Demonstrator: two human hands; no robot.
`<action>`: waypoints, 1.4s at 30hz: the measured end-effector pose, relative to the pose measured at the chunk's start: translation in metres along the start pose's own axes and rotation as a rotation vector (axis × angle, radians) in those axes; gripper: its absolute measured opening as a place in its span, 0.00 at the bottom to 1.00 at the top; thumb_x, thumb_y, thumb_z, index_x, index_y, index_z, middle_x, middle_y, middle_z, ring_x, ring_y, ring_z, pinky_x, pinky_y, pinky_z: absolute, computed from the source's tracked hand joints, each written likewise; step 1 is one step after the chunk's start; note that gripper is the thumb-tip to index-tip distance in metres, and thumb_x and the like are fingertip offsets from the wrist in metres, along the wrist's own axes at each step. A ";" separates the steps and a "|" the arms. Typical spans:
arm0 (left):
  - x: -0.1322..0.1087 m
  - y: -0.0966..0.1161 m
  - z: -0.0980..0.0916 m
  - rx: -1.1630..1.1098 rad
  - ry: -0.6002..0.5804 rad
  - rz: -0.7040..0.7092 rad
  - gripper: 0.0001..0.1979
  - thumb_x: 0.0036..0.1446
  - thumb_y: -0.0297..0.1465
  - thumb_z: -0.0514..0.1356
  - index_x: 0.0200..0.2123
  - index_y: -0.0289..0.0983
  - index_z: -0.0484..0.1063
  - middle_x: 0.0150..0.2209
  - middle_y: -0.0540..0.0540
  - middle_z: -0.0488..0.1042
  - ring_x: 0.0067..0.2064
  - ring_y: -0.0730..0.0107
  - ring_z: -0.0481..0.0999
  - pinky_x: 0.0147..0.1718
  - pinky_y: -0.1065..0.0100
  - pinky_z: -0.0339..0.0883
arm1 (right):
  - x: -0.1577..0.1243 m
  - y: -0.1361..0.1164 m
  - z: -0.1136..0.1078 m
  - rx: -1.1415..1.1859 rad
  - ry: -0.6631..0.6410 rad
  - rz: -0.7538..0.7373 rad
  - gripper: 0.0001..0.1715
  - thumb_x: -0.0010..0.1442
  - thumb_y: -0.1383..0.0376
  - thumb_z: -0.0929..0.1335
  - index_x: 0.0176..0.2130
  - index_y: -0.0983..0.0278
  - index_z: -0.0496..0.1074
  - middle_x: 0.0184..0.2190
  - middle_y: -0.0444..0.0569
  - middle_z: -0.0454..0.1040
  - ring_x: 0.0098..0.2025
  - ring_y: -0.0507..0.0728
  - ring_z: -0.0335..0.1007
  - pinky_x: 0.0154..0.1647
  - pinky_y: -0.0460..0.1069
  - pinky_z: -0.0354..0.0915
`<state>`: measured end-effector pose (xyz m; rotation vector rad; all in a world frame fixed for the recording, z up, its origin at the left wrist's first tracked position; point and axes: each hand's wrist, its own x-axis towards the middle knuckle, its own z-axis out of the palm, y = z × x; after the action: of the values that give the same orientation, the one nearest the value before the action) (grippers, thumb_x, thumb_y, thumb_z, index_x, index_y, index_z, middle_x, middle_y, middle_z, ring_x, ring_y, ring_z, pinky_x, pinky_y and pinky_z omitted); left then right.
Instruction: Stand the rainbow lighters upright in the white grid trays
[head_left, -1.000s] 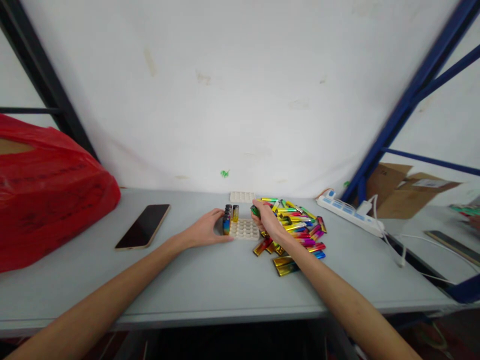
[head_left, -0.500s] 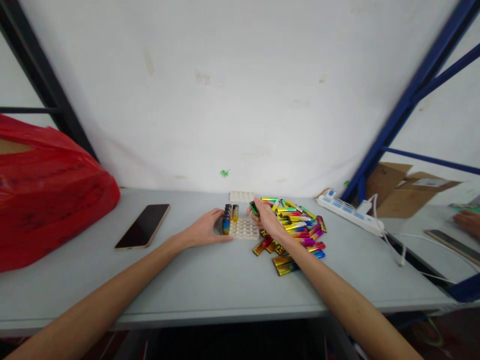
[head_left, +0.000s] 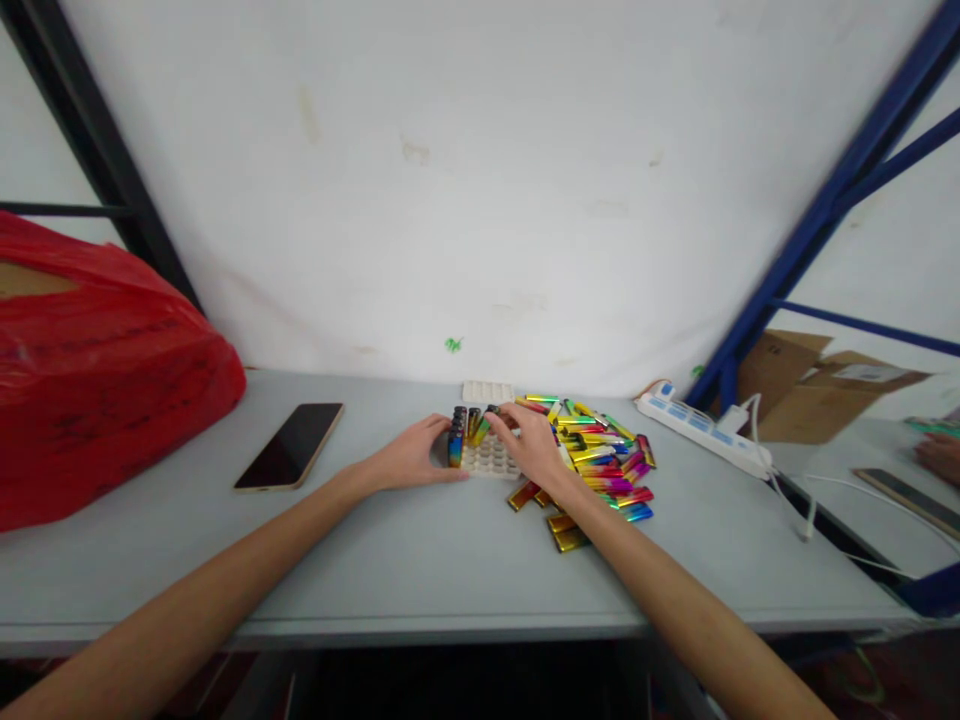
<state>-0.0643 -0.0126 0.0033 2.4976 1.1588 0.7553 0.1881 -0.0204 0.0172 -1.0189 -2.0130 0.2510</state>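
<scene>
A cream tray with rows of small holes (head_left: 491, 462) sits on the table, with several shiny lighters (head_left: 456, 448) upright along its left side. My left hand (head_left: 409, 455) curves round the tray's left end, thumb at the front corner and fingers behind the standing lighters. Between the fingertips of my right hand (head_left: 534, 440) is a yellow-green lighter (head_left: 481, 431), tilted over the back of the tray beside the upright ones. A heap of loose metallic lighters (head_left: 600, 460) in many colours lies right of the tray, partly covered by my right hand and forearm.
Behind the tray is a second cream tray (head_left: 487, 391), by the wall. A phone (head_left: 291, 447) lies at left, near a red plastic bag (head_left: 112, 380). At right are a white power strip (head_left: 701, 432), a cardboard box (head_left: 795, 385) and another person's hand (head_left: 941, 455).
My right hand has moved left from the edge of the heap, bringing the lighter over the tray beside the standing ones. My left hand stays at the tray's left end.
</scene>
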 end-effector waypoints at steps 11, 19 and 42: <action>-0.001 0.002 -0.001 0.016 -0.024 -0.023 0.37 0.51 0.56 0.73 0.56 0.38 0.75 0.57 0.34 0.78 0.58 0.41 0.79 0.63 0.48 0.72 | 0.008 0.005 0.005 -0.307 -0.221 -0.071 0.17 0.79 0.55 0.64 0.44 0.63 0.73 0.38 0.54 0.82 0.40 0.59 0.78 0.39 0.49 0.64; 0.000 0.003 -0.003 0.021 -0.023 -0.023 0.37 0.51 0.57 0.72 0.55 0.38 0.76 0.56 0.34 0.78 0.59 0.40 0.79 0.62 0.48 0.72 | 0.006 -0.002 0.006 -0.353 -0.277 -0.043 0.25 0.75 0.45 0.67 0.40 0.61 0.77 0.34 0.55 0.81 0.36 0.61 0.77 0.43 0.52 0.64; 0.000 0.006 -0.005 0.021 -0.028 -0.054 0.38 0.48 0.58 0.73 0.55 0.39 0.77 0.57 0.34 0.78 0.59 0.38 0.79 0.63 0.47 0.74 | 0.019 0.101 -0.047 -0.618 -0.336 0.148 0.20 0.76 0.54 0.67 0.54 0.66 0.79 0.53 0.61 0.78 0.56 0.65 0.74 0.63 0.58 0.62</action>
<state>-0.0634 -0.0158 0.0101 2.4749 1.2251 0.6955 0.2757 0.0512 0.0072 -1.5962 -2.3875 -0.1504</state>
